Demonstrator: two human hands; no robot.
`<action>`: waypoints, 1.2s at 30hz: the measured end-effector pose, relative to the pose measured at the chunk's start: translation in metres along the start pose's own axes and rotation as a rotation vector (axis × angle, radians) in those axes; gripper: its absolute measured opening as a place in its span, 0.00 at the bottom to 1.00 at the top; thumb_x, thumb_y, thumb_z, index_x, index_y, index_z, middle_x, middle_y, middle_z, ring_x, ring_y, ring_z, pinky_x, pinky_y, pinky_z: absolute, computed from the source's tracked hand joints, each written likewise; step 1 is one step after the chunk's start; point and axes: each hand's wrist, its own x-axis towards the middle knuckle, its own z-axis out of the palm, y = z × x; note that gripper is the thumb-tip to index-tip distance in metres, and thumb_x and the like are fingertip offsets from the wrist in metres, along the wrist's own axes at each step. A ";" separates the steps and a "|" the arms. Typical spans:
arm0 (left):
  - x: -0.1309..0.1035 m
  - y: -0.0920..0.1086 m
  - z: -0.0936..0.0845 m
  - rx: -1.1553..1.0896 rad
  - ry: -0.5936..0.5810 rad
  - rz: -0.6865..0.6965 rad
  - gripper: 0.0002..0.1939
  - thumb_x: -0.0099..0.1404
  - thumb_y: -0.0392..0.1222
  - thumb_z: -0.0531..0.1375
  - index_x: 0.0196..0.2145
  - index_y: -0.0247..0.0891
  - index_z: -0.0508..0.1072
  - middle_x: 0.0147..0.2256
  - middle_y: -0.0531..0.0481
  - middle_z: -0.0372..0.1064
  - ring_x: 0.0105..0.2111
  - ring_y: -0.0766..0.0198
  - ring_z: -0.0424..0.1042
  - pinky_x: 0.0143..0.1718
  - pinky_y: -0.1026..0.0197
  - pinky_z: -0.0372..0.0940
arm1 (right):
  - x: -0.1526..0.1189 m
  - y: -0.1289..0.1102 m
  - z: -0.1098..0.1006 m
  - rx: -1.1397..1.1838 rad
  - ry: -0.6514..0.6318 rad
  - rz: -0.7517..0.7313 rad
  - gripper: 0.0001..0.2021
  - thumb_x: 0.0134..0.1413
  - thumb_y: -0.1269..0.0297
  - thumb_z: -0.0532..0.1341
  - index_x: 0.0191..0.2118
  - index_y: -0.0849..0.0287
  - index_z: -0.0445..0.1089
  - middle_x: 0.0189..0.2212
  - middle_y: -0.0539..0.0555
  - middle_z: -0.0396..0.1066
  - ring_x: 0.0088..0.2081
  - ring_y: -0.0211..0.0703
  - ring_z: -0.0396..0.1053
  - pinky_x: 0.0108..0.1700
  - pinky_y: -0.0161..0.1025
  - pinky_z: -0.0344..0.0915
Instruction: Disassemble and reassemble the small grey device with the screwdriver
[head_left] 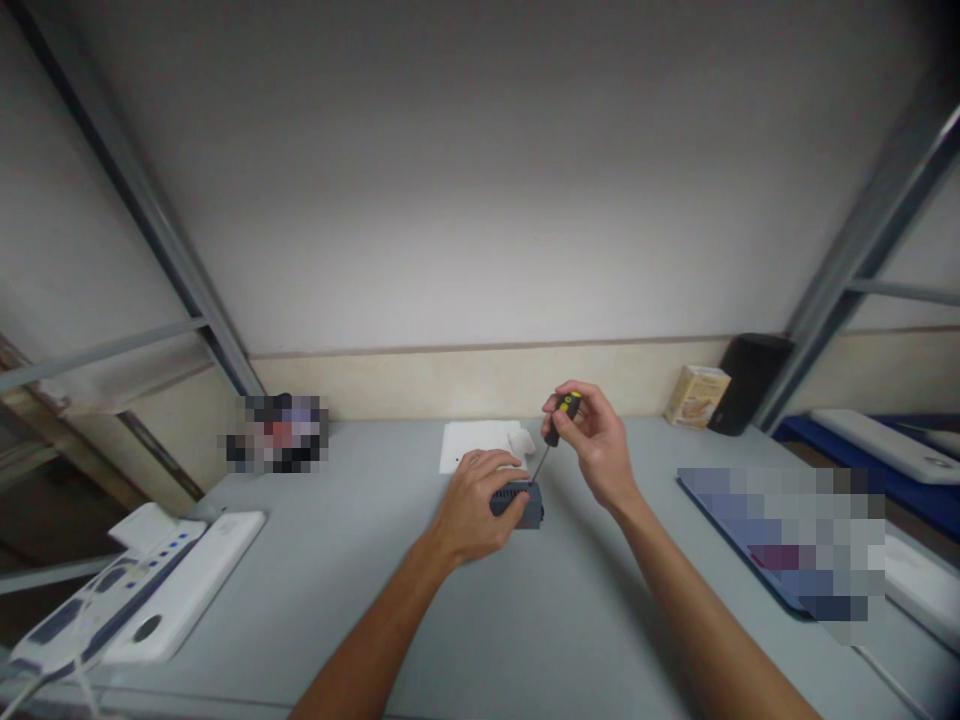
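Note:
A small dark grey box with a row of slots [527, 510] rests on the table in front of me. My left hand [480, 505] is closed around its left side, with the thumb on the near face and fingers across the top. Above and to the right, my right hand [589, 435] grips the black and yellow handle of a screwdriver [566, 408]. The thin shaft slants down to the left, and its tip meets the top of the box near its right end. Whether a screw sits under the tip is too small to tell.
Behind the box lie white sheets [469, 440] with a small white item [520, 441] on them. A power strip [112, 590] and a long white device [195, 580] lie at left. At right are a yellow carton [697, 397], a black speaker-like object [750, 380] and a blurred blue-edged panel [750, 550].

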 end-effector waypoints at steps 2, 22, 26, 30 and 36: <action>0.000 0.000 0.000 -0.003 -0.002 0.000 0.12 0.67 0.38 0.61 0.48 0.44 0.77 0.49 0.45 0.76 0.52 0.54 0.72 0.59 0.45 0.61 | 0.000 0.000 -0.001 -0.012 0.005 -0.008 0.13 0.59 0.60 0.67 0.48 0.53 0.67 0.38 0.51 0.69 0.31 0.39 0.71 0.33 0.38 0.69; -0.001 0.001 0.004 -0.002 0.025 -0.058 0.08 0.68 0.39 0.61 0.45 0.43 0.78 0.43 0.47 0.77 0.46 0.55 0.74 0.54 0.47 0.63 | 0.000 -0.002 0.001 -0.013 0.031 -0.035 0.13 0.59 0.61 0.67 0.48 0.53 0.67 0.37 0.51 0.70 0.31 0.39 0.72 0.33 0.38 0.70; 0.000 0.000 0.007 -0.019 0.055 -0.073 0.06 0.69 0.40 0.62 0.43 0.43 0.78 0.43 0.47 0.78 0.45 0.56 0.74 0.53 0.49 0.63 | 0.001 -0.002 0.001 0.008 0.053 -0.048 0.13 0.60 0.62 0.67 0.48 0.52 0.67 0.38 0.51 0.70 0.31 0.38 0.72 0.35 0.39 0.70; 0.001 -0.001 0.010 -0.034 0.105 -0.111 0.06 0.70 0.40 0.61 0.37 0.42 0.79 0.39 0.48 0.78 0.43 0.58 0.75 0.50 0.51 0.64 | 0.001 -0.001 0.003 0.052 0.071 -0.033 0.13 0.59 0.63 0.67 0.47 0.52 0.67 0.37 0.50 0.70 0.31 0.38 0.72 0.36 0.39 0.70; 0.008 -0.031 -0.005 -0.067 0.207 -0.177 0.07 0.71 0.42 0.61 0.36 0.41 0.79 0.38 0.48 0.78 0.42 0.59 0.74 0.50 0.53 0.64 | 0.006 0.010 -0.009 0.126 0.289 0.009 0.17 0.55 0.61 0.69 0.48 0.51 0.65 0.37 0.48 0.71 0.32 0.38 0.75 0.39 0.42 0.74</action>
